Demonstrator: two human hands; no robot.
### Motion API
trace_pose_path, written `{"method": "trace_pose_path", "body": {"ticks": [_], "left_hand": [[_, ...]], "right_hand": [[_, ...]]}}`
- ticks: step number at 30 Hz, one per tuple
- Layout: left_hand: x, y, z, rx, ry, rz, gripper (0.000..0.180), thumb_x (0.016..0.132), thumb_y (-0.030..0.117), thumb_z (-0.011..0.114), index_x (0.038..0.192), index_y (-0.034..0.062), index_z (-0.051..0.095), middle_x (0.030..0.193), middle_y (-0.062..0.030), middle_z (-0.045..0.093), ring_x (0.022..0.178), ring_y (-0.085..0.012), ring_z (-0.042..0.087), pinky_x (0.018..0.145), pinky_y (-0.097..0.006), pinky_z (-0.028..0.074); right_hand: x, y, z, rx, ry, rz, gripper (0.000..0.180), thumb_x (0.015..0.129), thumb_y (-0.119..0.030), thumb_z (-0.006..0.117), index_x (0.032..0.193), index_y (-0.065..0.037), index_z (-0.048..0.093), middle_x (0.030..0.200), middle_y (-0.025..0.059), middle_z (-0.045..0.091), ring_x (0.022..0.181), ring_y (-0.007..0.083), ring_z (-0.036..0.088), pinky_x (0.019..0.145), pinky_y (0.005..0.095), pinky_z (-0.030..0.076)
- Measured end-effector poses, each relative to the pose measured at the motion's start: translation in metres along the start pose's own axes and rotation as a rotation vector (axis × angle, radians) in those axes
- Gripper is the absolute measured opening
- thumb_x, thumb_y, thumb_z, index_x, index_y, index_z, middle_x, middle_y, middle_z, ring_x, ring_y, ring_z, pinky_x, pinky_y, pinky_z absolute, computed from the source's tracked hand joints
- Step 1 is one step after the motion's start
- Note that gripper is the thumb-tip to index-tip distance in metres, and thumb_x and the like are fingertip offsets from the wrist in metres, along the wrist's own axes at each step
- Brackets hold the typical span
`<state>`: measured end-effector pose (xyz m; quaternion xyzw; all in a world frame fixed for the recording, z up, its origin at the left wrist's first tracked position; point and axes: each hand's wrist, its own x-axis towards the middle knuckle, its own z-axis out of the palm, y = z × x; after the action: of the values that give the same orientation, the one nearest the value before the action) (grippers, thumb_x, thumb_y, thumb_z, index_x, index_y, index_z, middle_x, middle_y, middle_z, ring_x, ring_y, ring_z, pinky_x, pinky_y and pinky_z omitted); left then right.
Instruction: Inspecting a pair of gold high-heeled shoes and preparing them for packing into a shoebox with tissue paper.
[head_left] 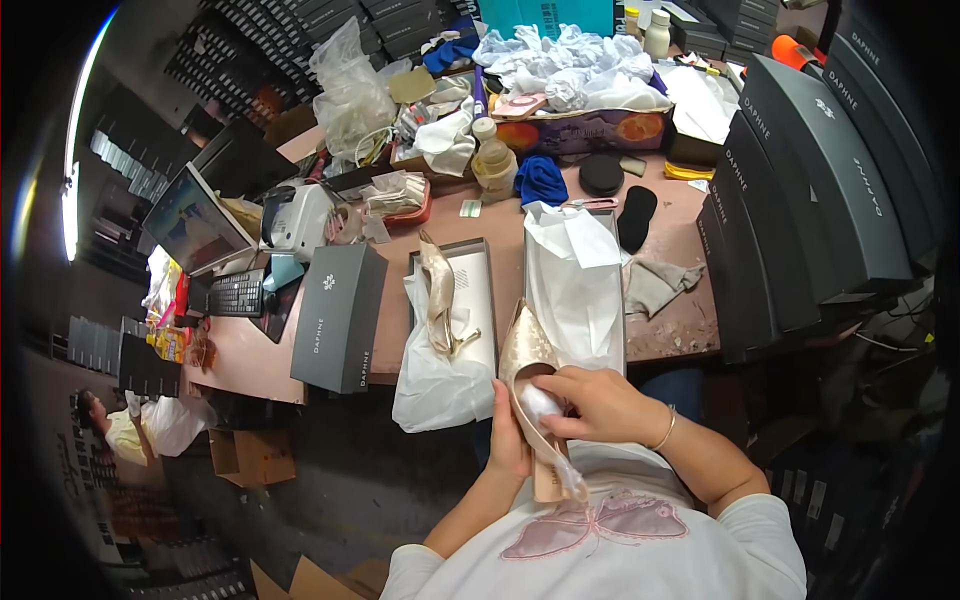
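Observation:
A pale gold patterned pointed-toe shoe (pixel 530 340) is held in front of my body, its toe toward the table. My left hand (pixel 508 435) grips it along its left side near the heel. With its fingers at the shoe's opening, my right hand (pixel 600 408) pinches a wad of white tissue paper (pixel 540 402). The matching heeled shoe (pixel 437 290) lies on its side in a shoebox part (pixel 480 270), over white tissue. Beside it an open shoebox (pixel 617 330) holds more white tissue paper (pixel 575 260).
A dark grey shoebox (pixel 335 315) stands to the left, near a keyboard (pixel 237 293) and monitor (pixel 200 220). Tall stacks of shoeboxes (pixel 800 200) rise on the right. Behind are a box of crumpled paper (pixel 580 130), a bottle (pixel 493 165) and a grey cloth (pixel 660 285).

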<state>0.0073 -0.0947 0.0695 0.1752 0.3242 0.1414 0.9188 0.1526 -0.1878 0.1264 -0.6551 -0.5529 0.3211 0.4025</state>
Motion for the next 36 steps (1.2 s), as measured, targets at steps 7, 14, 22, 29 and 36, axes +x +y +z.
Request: {"method": "trace_pose_path", "body": {"ticks": [7,14,22,29,36], "left_hand": [[0.011,0.009,0.000,0.082,-0.065,0.030,0.085,0.091,0.072,0.022,0.119,-0.0005,0.055,0.102,-0.0154,0.065,0.082,-0.0243,0.067,0.066,-0.037,0.059],[0.003,0.017,-0.006,0.119,0.055,0.155,0.078,0.092,0.071,0.027,0.122,0.0030,0.051,0.104,-0.0135,0.063,0.090,-0.0264,0.065,0.075,-0.038,0.058],[0.010,-0.042,-0.009,0.125,0.093,0.364,0.067,0.099,0.059,0.024,0.144,0.0100,0.029,0.136,-0.0096,0.045,0.124,-0.0210,0.047,0.102,-0.034,0.042],[0.001,0.024,-0.004,0.103,0.008,0.404,0.059,0.100,0.053,0.034,0.140,0.0099,0.031,0.119,-0.0098,0.053,0.105,-0.0207,0.057,0.090,-0.035,0.050],[0.021,0.023,-0.029,0.208,0.136,0.320,0.042,0.100,0.044,0.042,0.124,0.0094,0.040,0.091,-0.0096,0.057,0.080,-0.0216,0.060,0.074,-0.040,0.055]], "right_hand": [[0.052,0.064,-0.041,-0.439,0.598,-0.051,0.028,0.076,-0.010,0.066,0.102,-0.003,0.061,0.084,0.0093,0.063,0.078,0.0262,0.062,0.074,0.0375,0.047],[0.060,0.085,-0.015,-0.833,0.197,-0.061,0.019,0.085,-0.018,0.058,0.099,-0.007,0.064,0.083,0.0117,0.065,0.082,0.0285,0.062,0.077,0.0449,0.040],[0.044,0.032,0.051,-0.259,-0.058,-0.099,0.054,0.097,-0.045,0.041,0.109,0.006,0.053,0.098,0.0208,0.054,0.099,0.0399,0.051,0.104,0.0640,0.022],[0.023,0.012,0.062,-0.218,-0.121,-0.263,0.065,0.099,-0.049,0.032,0.110,0.011,0.055,0.099,0.0264,0.054,0.101,0.0447,0.049,0.102,0.0625,0.023],[0.018,0.013,0.099,-0.174,-0.021,-0.096,0.071,0.096,-0.051,0.039,0.111,0.017,0.054,0.105,0.0346,0.055,0.110,0.0455,0.047,0.102,0.0536,0.027]]}}
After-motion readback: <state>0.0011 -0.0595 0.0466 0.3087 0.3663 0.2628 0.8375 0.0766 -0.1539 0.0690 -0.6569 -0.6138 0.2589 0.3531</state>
